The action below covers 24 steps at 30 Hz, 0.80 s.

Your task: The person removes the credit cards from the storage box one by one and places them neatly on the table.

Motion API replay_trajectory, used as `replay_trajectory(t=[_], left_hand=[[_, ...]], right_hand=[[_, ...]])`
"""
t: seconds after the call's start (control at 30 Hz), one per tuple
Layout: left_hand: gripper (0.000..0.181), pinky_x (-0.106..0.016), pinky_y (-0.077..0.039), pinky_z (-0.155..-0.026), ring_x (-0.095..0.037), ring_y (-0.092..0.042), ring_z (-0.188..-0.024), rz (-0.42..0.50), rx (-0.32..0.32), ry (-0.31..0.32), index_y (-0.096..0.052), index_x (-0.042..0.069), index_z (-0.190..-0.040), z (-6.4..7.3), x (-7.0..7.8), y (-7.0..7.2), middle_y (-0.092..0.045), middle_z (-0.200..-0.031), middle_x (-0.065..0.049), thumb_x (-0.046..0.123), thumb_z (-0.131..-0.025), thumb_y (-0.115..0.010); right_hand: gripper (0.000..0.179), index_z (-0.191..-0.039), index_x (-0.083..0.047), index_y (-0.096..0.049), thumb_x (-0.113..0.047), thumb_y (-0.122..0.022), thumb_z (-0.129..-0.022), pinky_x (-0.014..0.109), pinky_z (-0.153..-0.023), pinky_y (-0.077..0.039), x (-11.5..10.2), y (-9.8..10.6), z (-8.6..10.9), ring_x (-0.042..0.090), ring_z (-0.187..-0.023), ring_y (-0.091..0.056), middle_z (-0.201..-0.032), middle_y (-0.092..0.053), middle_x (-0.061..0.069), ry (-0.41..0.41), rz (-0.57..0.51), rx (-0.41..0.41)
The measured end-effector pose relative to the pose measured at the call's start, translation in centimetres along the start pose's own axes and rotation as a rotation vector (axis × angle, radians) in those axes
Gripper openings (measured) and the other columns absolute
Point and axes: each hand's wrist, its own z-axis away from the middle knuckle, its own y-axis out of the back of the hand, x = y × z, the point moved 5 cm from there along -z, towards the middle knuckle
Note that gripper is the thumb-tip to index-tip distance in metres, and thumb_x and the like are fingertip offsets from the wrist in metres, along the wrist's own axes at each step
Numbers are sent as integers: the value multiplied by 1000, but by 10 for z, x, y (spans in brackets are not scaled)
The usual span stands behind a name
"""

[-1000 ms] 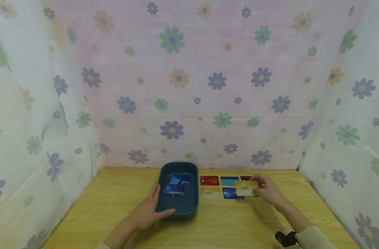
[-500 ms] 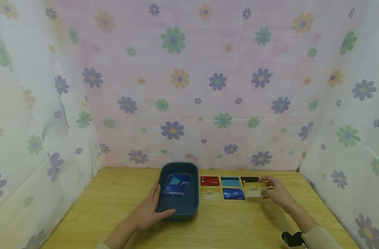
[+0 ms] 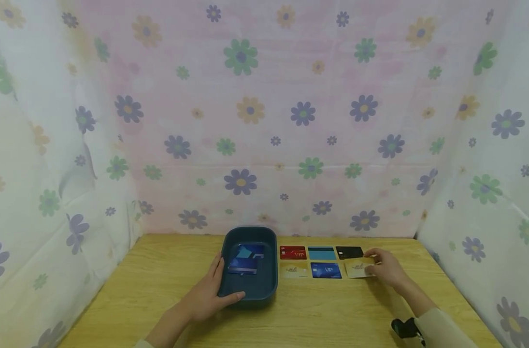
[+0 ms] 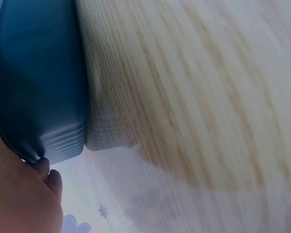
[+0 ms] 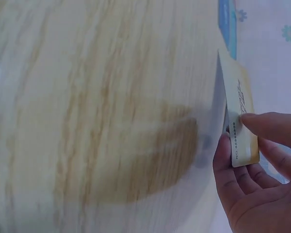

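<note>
Tray (image 3: 256,287) of dark blue sits on the surface (image 3: 177,261), with the left hand (image 3: 203,296) at its near left corner, fingers clamped on it along the outer wall and thumb over the rim. The head view alone shows the blue cards (image 3: 243,266) inside; the left wrist view alone shows the ribbing (image 4: 64,138) on the tray's end wall. Right of the tray lie, by column, the red card (image 3: 293,253) beyond the pale gold card (image 3: 295,270), the teal card (image 3: 321,253) beyond the blue VIP card (image 3: 326,270), then the black card (image 3: 349,252). Furthest right from the tray, the right hand (image 3: 386,268) pinches the held gold card (image 3: 356,268). Only the right wrist view shows the digits printed on it, one finger across its face and others behind.
</note>
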Motion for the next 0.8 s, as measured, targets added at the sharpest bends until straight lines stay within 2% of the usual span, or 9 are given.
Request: replay_trajectory(t=[0.17, 0.3, 0.6, 0.8], left_hand=[[121, -64, -31, -115, -45, -22, -152, 2, 3, -2, -3, 4, -164, -1, -1, -1, 6, -172, -14, 73, -87, -65], [122, -64, -30, -116, -44, -20, -153, 9, -2, 4, 0, 6, -165, -1, -2, -1, 8, -172, -13, 74, -86, -64], [122, -63, -30, -116, -44, -20, -153, 1, 5, -1, 1, 7, -165, -1, -1, 0, 8, -172, -12, 74, -86, -64], [121, -63, -30, -116, -44, -21, -152, -2, 1, -2, 0, 6, -164, -1, 1, 0, 8, -172, -13, 73, -87, -64]], right_hand=[[43, -123, 9, -61, -4, -75, -85, 50, -80, -54, 4, -6, -5, 40, -99, -62, -113, -63, 29, 23, 105, -11], [43, -122, 11, -61, -6, -75, -86, 60, -90, -51, 3, -10, -8, 49, -109, -60, -123, -61, 34, 47, 145, -20], [41, -122, 16, -61, -5, -72, -89, 59, -89, -52, 0, -16, -11, 51, -110, -59, -122, -60, 37, 60, 135, -56], [41, -123, 16, -61, -5, -71, -89, 60, -91, -51, 2, -19, -14, 53, -113, -58, -128, -56, 41, 49, 150, -62]])
